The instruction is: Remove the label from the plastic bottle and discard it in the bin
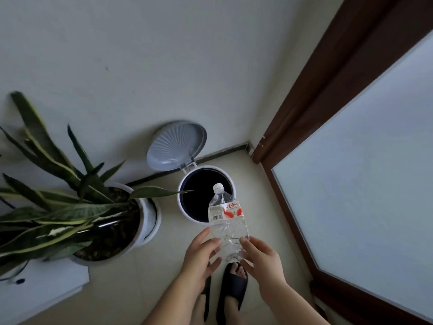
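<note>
A clear, crumpled plastic bottle (pixel 228 233) with a white cap points away from me, held over the floor in front of the bin. Its red and white label (pixel 226 211) with a barcode is wrapped around the upper part. My left hand (pixel 201 254) grips the lower left side of the bottle. My right hand (pixel 262 259) holds the lower right side, thumb on the plastic. The round white bin (pixel 181 202) stands just beyond, its grey lid (pixel 175 145) flipped up and its dark inside exposed. The bottle's neck overlaps the bin's opening in view.
A potted snake plant (pixel 70 202) in a white pot stands left of the bin, one leaf reaching over its rim. A brown-framed frosted glass door (pixel 351 172) runs along the right. A white box (pixel 42 292) lies at lower left. My feet in dark slippers (pixel 234 287) are below the bottle.
</note>
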{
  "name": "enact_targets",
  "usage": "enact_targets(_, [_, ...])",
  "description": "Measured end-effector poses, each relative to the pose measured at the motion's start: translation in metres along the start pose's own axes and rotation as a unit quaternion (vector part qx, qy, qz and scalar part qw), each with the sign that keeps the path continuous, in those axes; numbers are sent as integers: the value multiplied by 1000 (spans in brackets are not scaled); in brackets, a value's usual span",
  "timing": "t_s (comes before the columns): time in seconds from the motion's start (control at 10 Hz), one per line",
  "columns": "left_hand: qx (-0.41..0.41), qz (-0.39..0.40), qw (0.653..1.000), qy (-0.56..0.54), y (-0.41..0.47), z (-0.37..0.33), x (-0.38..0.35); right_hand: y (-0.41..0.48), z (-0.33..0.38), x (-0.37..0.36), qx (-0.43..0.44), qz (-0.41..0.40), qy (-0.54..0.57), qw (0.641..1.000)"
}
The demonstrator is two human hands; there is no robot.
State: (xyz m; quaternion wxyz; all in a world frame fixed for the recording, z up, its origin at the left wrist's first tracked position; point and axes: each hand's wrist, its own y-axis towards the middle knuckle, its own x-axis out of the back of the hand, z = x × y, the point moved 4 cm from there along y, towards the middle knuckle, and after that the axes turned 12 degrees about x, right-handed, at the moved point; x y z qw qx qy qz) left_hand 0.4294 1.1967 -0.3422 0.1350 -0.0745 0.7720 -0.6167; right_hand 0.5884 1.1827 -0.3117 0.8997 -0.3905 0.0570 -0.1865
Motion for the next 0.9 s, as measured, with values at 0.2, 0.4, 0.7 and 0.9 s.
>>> enact_targets(0.2, [5, -42, 998, -37, 70, -5, 16, 70, -42, -24, -8, -31, -21, 999])
enact_targets(0.4, [-15, -59, 997, -47, 128, -22, 29, 131, -80, -54, -18, -43, -35, 998])
enact_targets(0.7, [0, 28, 999, 43, 166, -36, 33, 176, -102, -75, -21, -12, -66, 998])
enact_targets(0.9, [-30, -29, 995, 90, 161, -43, 40, 176, -90, -83, -9, 39, -135, 990])
